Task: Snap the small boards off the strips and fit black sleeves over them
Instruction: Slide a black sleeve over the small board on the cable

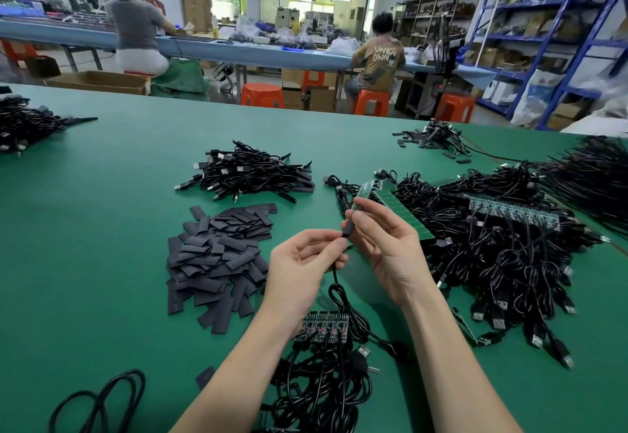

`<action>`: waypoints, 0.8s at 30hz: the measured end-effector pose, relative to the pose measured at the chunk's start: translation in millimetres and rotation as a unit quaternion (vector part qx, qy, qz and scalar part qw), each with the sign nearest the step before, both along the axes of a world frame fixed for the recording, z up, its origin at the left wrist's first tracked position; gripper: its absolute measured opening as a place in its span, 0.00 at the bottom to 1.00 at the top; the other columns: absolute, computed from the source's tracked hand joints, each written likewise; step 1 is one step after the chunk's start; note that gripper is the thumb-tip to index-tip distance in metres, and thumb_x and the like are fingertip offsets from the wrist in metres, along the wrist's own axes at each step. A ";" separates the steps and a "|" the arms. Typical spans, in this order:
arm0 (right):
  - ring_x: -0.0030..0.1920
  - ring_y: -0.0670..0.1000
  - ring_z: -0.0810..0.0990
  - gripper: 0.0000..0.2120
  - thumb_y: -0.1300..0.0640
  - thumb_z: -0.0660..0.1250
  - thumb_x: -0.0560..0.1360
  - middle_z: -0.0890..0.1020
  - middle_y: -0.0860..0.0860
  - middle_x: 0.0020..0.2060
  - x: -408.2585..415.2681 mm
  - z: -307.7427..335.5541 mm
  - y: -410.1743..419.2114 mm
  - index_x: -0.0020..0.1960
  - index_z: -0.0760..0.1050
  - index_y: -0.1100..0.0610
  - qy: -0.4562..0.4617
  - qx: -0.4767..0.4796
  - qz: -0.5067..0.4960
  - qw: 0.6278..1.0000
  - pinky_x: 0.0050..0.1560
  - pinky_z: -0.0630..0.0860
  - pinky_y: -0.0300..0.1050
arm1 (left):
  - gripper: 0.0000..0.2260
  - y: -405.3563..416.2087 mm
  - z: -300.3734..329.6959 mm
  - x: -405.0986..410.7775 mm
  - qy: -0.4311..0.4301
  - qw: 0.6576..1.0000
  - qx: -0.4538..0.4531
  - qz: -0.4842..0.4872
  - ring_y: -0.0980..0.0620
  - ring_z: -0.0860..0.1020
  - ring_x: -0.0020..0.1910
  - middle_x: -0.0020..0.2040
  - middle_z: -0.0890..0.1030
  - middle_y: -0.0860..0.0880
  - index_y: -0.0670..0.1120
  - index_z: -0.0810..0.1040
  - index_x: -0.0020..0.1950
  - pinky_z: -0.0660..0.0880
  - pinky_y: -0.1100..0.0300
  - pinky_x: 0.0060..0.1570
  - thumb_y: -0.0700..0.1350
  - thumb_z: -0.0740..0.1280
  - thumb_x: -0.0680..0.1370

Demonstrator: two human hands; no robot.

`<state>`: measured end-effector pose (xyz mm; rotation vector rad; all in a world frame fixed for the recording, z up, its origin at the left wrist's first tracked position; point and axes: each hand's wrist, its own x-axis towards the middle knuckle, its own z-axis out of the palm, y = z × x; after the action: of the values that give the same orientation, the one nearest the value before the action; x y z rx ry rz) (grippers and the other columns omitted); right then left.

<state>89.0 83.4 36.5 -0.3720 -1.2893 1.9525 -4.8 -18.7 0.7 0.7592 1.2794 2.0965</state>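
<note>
My right hand [384,245] pinches a small board with a black sleeve [349,225] partly over it, held upright above the green table [102,228]. My left hand [306,262] pinches the black cable [334,276] just under the sleeve's lower end. The cable hangs down in a loop toward my wrists. A short strip of small boards [321,329] with cables attached lies below my hands. A pile of flat black sleeves [217,259] lies to the left. More board strips [513,211] rest on the cable heap at the right.
A heap of finished cables [258,174] lies behind the sleeves. A large tangle of black USB cables [509,262] fills the right side. Another cable pile [23,126] sits far left, a coiled cable [102,402] near the front edge. People sit on orange stools [261,94] beyond the table.
</note>
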 end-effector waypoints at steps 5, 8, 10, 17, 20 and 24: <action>0.42 0.50 0.85 0.13 0.57 0.78 0.64 0.86 0.57 0.42 0.3 -0.5 0.6 0.49 0.87 0.55 -0.012 -0.006 -0.010 1.000 0.45 0.80 0.37 | 0.05 0.9 0.1 0.6 -0.002 1.000 -0.006 0.007 0.52 0.83 0.37 0.40 0.86 0.41 0.41 0.86 0.49 0.79 0.65 0.41 0.35 0.75 0.74; 0.42 0.50 0.85 0.12 0.60 0.77 0.65 0.86 0.57 0.42 0.4 -0.5 1.2 0.49 0.87 0.56 -0.013 -0.013 -0.013 1.000 0.45 0.80 0.37 | 0.04 1.2 0.5 1.4 0.000 1.000 -0.011 0.010 0.52 0.83 0.37 0.39 0.86 0.41 0.40 0.85 0.49 0.79 0.66 0.40 0.35 0.75 0.74; 0.42 0.51 0.85 0.12 0.61 0.76 0.66 0.86 0.57 0.43 -0.3 -0.1 1.2 0.49 0.87 0.56 -0.009 -0.012 -0.012 1.000 0.45 0.81 0.37 | 0.04 1.6 0.9 1.8 0.002 1.000 -0.017 0.011 0.53 0.83 0.36 0.39 0.86 0.41 0.40 0.85 0.49 0.78 0.67 0.40 0.36 0.74 0.75; 0.42 0.52 0.84 0.10 0.66 0.75 0.72 0.84 0.56 0.43 -4.6 -1.4 5.2 0.50 0.86 0.55 0.013 0.007 -0.065 0.998 0.47 0.81 0.39 | 0.02 1.7 -3.1 -2.7 0.057 0.993 -0.105 -0.020 0.54 0.82 0.40 0.43 0.86 0.44 0.45 0.86 0.47 0.78 0.64 0.42 0.41 0.73 0.77; 0.42 0.51 0.84 0.09 0.67 0.73 0.74 0.86 0.54 0.42 -6.1 -2.5 7.6 0.48 0.86 0.55 0.006 0.015 -0.095 0.995 0.48 0.80 0.39 | 0.06 -1.3 1.3 -8.1 0.135 0.973 -0.178 -0.062 0.56 0.81 0.42 0.46 0.86 0.45 0.48 0.87 0.47 0.79 0.61 0.44 0.44 0.70 0.80; 0.42 0.49 0.84 0.09 0.66 0.73 0.75 0.86 0.52 0.42 -10.8 -4.3 8.4 0.53 0.84 0.56 0.000 0.017 -0.125 0.992 0.46 0.80 0.38 | 0.08 -4.7 12.7 -10.8 0.203 0.940 -0.241 -0.130 0.56 0.79 0.44 0.49 0.86 0.44 0.46 0.86 0.49 0.78 0.62 0.46 0.47 0.69 0.80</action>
<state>78.2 91.9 32.2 -0.4918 -1.2123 1.7192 -15.7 -23.4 13.4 1.0926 1.7138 1.3722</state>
